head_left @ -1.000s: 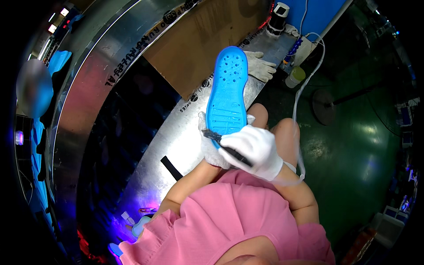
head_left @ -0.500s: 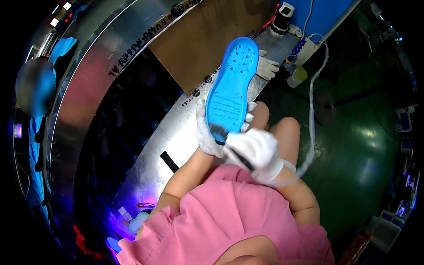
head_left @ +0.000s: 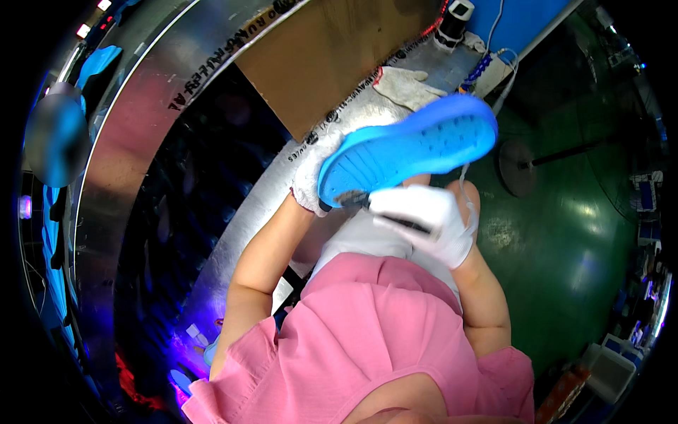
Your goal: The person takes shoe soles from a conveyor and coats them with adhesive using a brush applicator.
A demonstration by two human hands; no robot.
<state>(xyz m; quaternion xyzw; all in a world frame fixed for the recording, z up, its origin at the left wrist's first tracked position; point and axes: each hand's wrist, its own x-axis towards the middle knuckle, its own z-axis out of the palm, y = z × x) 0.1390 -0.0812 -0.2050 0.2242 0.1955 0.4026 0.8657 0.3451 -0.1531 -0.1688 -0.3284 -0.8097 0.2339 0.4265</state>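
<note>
A bright blue shoe sole (head_left: 406,152), with holes at its toe and grooves at its heel, lies tilted in my white-gloved left hand (head_left: 308,177). My fingers are wrapped around its heel end and far edge; the toe points right. My right hand (head_left: 427,220), also in a white glove and smeared by motion, is closed around a thin dark handle. That handle looks like part of a brush, whose dark, blurred head (head_left: 351,198) touches the heel of the sole.
Behind the sole, a loose white glove (head_left: 406,86) lies on the metal bench beside a brown board (head_left: 318,71). A black-and-white bottle (head_left: 452,28) and a blue hose (head_left: 479,71) stand farther back. A fan (head_left: 515,167) is on the green floor. Another person (head_left: 60,138) is at far left.
My left hand has turned the sole clockwise, so its toe swung from pointing away to pointing right. My right hand has shifted slightly right, with the dark tool still at the heel.
</note>
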